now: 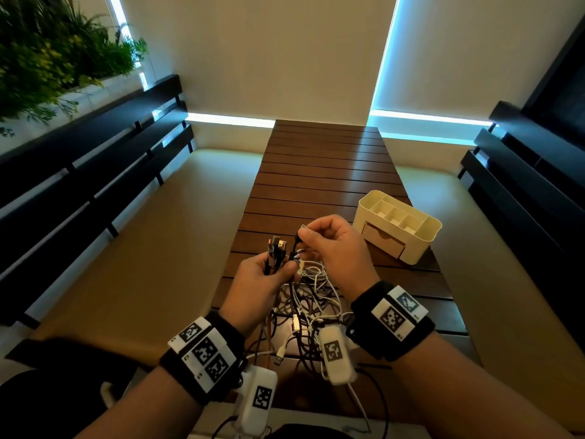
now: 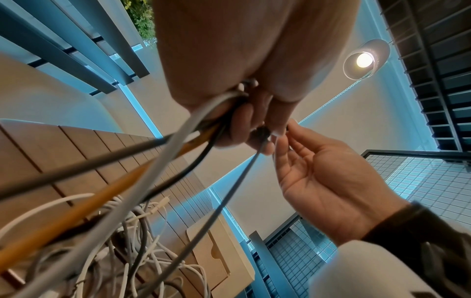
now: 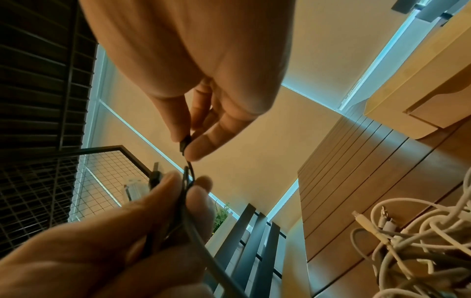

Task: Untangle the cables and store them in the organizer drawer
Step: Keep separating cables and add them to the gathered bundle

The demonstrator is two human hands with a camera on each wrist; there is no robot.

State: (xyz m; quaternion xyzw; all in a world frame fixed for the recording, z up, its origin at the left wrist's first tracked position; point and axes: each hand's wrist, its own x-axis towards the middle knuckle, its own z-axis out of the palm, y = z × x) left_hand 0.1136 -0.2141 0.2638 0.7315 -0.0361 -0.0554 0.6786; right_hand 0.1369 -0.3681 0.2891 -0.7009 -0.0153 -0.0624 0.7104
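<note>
A tangle of white, grey, black and orange cables lies on the slatted wooden table and rises into my hands. My left hand grips a bundle of cable ends with their plugs sticking up; in the left wrist view the cables run down from its fist. My right hand pinches the black plug of one dark cable between thumb and forefinger, just above the left hand. The cream organizer stands to the right, its drawer closed.
The organizer's top holds several open compartments. Dark slatted benches flank the table on both sides, over a beige floor. Plants sit at the far left. White camera units hang from both wrists near the cable pile.
</note>
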